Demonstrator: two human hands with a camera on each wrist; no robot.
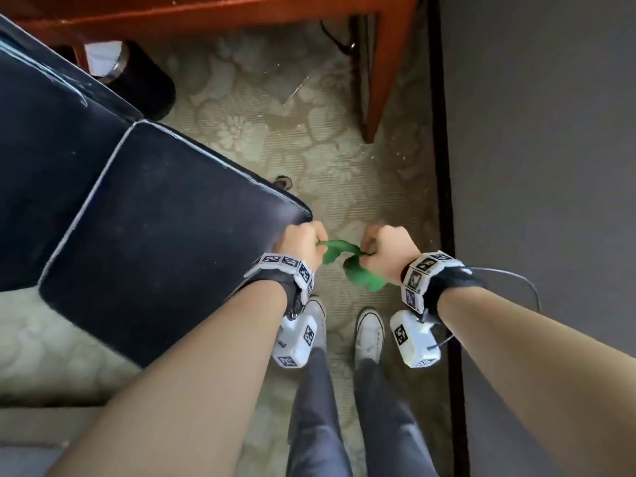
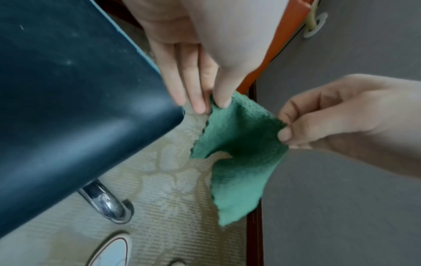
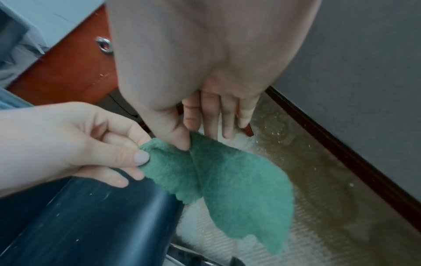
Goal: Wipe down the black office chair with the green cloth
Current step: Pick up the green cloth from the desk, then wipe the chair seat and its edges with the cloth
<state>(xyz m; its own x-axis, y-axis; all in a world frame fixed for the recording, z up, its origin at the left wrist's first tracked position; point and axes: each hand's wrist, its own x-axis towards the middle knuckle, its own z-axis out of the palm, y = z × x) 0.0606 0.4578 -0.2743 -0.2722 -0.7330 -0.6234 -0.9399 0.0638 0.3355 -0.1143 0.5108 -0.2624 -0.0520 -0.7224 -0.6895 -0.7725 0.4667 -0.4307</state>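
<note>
The green cloth (image 1: 347, 261) hangs in the air between my two hands, just past the front right corner of the black office chair's seat (image 1: 165, 242). My left hand (image 1: 304, 241) pinches one upper corner of the cloth (image 2: 239, 162) between thumb and fingers, close to the seat's corner (image 2: 159, 115). My right hand (image 1: 385, 249) pinches the other upper edge (image 3: 239, 189), thumb on top. The rest of the cloth droops toward the floor. In the head view the chair's backrest (image 1: 51, 132) is at the left. The cloth does not touch the chair.
A red-brown wooden desk (image 1: 389, 63) stands ahead, with a black waste bin (image 1: 144, 84) under it. A grey wall (image 1: 550, 166) and dark baseboard (image 1: 444, 166) run along the right. Patterned carpet (image 1: 275, 132) covers the floor. My white shoes (image 1: 370, 335) stand below; a chrome chair leg (image 2: 102, 201) juts out.
</note>
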